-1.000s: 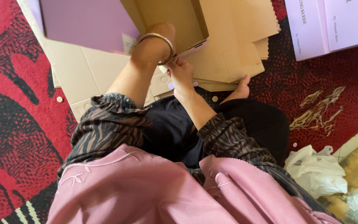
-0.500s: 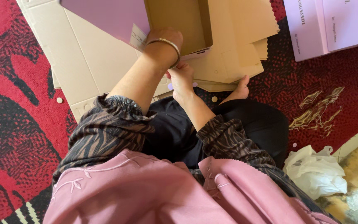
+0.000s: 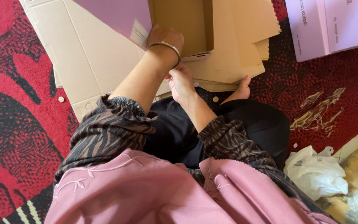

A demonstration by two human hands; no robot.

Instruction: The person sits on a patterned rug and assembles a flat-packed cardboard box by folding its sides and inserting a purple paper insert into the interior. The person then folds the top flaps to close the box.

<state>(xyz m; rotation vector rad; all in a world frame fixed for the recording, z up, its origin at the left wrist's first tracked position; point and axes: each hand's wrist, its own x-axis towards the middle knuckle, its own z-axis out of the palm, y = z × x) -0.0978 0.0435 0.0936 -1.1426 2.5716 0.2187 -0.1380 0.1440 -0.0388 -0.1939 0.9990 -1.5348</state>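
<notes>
The left hand (image 3: 165, 36) grips the near wall of a half-formed lilac cardboard box (image 3: 179, 27), held up over the person's lap with its brown inside open to the camera, while the right hand (image 3: 182, 81) pinches its lower edge from beneath. The box walls stand, but the edge by the right hand looks not yet tucked. Flat cardboard blanks (image 3: 237, 49) lie unfolded on the red carpet (image 3: 13, 103), and finished lilac boxes (image 3: 328, 27) sit well apart.

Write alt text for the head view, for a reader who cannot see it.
A seated person's left hand grips an open lilac box, the right hand beneath it, above flat cardboard sheets on a red carpet.
</notes>
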